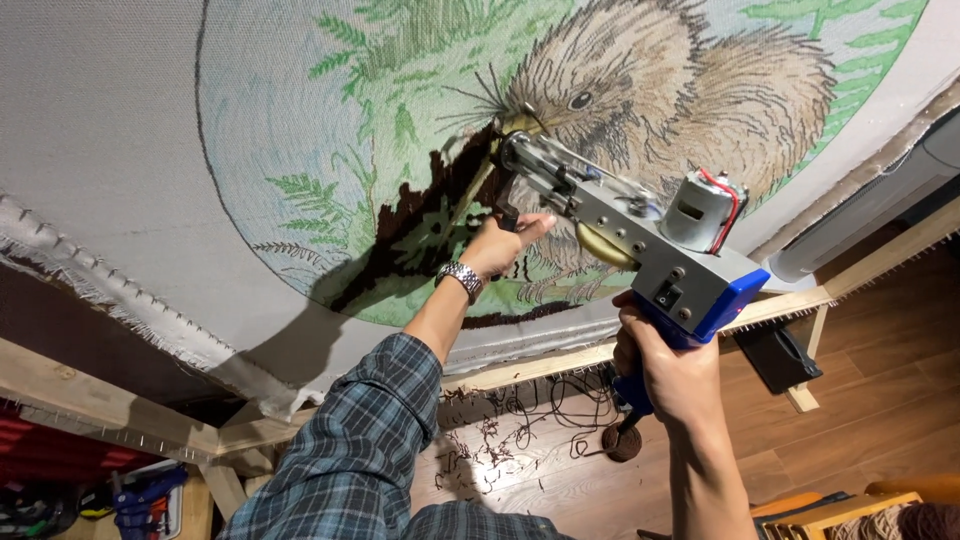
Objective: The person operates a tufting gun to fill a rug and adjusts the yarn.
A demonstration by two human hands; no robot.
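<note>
Floor (880, 330): brown wood boards, strewn under the frame with dark yarn scraps (480, 450)
Cord (560, 400): thin, black, looped on the floor
Black box (780, 355): on the floor beside a frame leg
Clutter (140, 495): blue and dark items, lower left
Chair (850, 505): wooden, lower right

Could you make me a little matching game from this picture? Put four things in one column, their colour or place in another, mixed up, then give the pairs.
Things:
1. tufting gun handle
2. wristwatch
3. yarn scraps
4. shirt sleeve

Descriptions:
A. scattered on the wooden floor
B. blue, gripped by the right hand
C. dark plaid
D. silver metal, worn by the left hand

Pairs: 1-B, 2-D, 3-A, 4-C
</note>
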